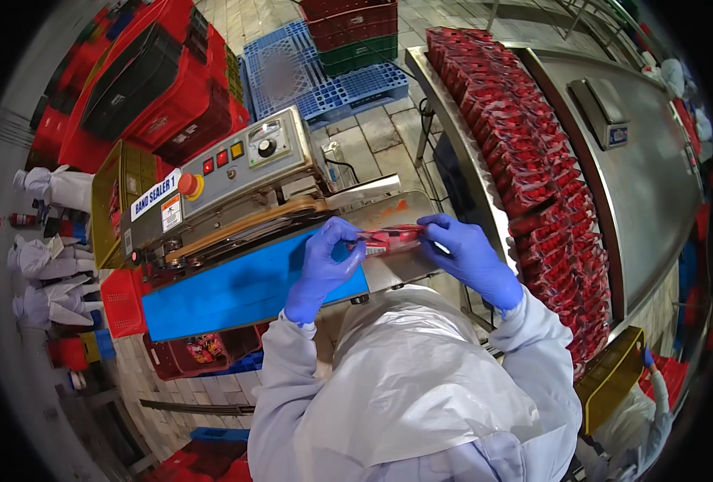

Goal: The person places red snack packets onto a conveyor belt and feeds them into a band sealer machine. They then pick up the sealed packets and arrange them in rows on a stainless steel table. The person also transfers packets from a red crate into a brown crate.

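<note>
A red printed plastic pouch (pixel 391 240) is stretched between my two hands, which wear blue-violet gloves. The fingers of my left hand (pixel 327 259) pinch its left end, and my right hand (pixel 468 256) grips its right end. Just beneath the pouch are the metal end plate of a band sealer and the end of its blue conveyor belt (pixel 230 283). The grey control housing of the band sealer (pixel 242 159), with lit red buttons and a dial, stands beyond the belt. To my right, many filled red pouches (pixel 513 138) stand packed in rows on a steel table.
A digital scale (pixel 600 114) rests on the steel table (pixel 639 193) at the right. Red crates (pixel 170 108) are stacked at the upper left, near a blue pallet (pixel 284 66). A red basket (pixel 123 303) sits at the belt's far end. A co-worker (pixel 633 422) is beside a yellow crate (pixel 612 379).
</note>
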Available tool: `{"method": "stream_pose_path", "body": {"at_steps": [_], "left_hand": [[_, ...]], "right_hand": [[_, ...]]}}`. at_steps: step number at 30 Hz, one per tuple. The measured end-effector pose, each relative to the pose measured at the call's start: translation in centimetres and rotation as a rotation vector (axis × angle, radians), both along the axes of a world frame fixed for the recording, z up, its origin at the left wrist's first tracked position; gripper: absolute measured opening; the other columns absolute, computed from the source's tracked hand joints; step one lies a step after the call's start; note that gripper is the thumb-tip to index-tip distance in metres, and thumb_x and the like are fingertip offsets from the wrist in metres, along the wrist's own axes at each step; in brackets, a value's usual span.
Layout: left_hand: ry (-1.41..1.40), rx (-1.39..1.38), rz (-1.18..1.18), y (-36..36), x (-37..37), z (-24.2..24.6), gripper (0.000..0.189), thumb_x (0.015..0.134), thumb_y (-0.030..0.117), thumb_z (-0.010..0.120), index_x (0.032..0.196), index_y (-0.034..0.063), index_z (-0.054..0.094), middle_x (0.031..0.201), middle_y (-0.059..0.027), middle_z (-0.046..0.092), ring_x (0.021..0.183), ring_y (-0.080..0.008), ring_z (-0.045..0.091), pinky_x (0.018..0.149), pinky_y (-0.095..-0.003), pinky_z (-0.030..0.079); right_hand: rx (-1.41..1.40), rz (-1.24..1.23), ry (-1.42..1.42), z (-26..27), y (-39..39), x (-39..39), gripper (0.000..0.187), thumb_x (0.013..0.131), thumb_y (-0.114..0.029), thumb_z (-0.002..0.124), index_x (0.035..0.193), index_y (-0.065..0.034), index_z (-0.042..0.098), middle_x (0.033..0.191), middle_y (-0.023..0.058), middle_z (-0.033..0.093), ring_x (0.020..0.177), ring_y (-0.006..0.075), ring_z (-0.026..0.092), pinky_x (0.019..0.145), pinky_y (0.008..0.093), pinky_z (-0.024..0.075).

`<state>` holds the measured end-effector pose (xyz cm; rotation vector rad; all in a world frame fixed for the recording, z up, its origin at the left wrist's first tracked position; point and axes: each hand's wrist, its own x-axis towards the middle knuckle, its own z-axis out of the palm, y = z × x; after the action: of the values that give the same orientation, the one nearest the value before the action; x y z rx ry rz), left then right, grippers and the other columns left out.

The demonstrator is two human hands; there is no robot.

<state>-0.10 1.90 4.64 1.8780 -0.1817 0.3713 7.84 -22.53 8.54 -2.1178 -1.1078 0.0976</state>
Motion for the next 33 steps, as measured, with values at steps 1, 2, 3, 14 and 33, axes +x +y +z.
{"method": "stream_pose_path", "body": {"at_steps": [1,2,3,14,33], "left_hand": [[0.087,-0.140,-0.030,0.2,0.0,-0.2,0.024,0.074,-0.009,0.066,0.094,0.0028,0.057,0.091,-0.0074,0.056,0.081,-0.0145,0.055,0.073,-0.0256,0.048],[0.173,-0.281,-0.061,0.1,0.0,-0.3,0.029,0.075,-0.010,0.066,0.100,0.0029,0.057,0.093,-0.0067,0.056,0.085,-0.0144,0.056,0.076,-0.0268,0.048],[0.259,-0.424,-0.095,-0.1,0.1,0.0,0.034,0.076,-0.010,0.066,0.106,0.0030,0.058,0.095,-0.0060,0.056,0.089,-0.0144,0.056,0.079,-0.0281,0.049],[0.615,-0.835,-0.127,1.8,1.4,-2.8,0.028,0.100,0.019,0.048,0.123,0.0046,0.055,0.118,-0.0053,0.061,0.110,-0.0144,0.057,0.090,-0.0305,0.048],[0.708,-1.218,0.207,7.4,-2.2,-6.3,0.049,0.090,0.007,0.060,0.135,0.0015,0.041,0.127,-0.0094,0.054,0.125,-0.0209,0.046,0.101,-0.0361,0.042]], "right_hand": [[0.000,-0.046,0.011,-0.1,-0.2,0.0,0.016,0.083,-0.012,0.066,0.092,-0.0060,0.054,0.106,0.0141,0.062,0.074,0.0349,0.062,0.060,0.0387,0.0503],[0.047,-0.027,0.000,0.0,-0.3,0.2,0.015,0.084,-0.012,0.067,0.092,-0.0060,0.057,0.106,0.0148,0.064,0.072,0.0341,0.063,0.057,0.0374,0.0505],[0.040,-0.038,0.012,-0.2,-0.2,0.1,0.014,0.083,-0.011,0.067,0.092,-0.0058,0.057,0.104,0.0145,0.064,0.072,0.0339,0.063,0.058,0.0373,0.0506],[0.213,-0.272,0.271,-2.4,4.3,3.0,0.010,0.081,-0.007,0.061,0.082,-0.0013,0.053,0.072,0.0147,0.056,0.054,0.0263,0.051,0.053,0.0340,0.0415],[0.314,-0.240,0.572,-5.9,13.7,4.4,0.019,0.079,-0.010,0.061,0.092,-0.0036,0.049,0.065,0.0120,0.055,0.056,0.0202,0.054,0.055,0.0344,0.0435]]}}
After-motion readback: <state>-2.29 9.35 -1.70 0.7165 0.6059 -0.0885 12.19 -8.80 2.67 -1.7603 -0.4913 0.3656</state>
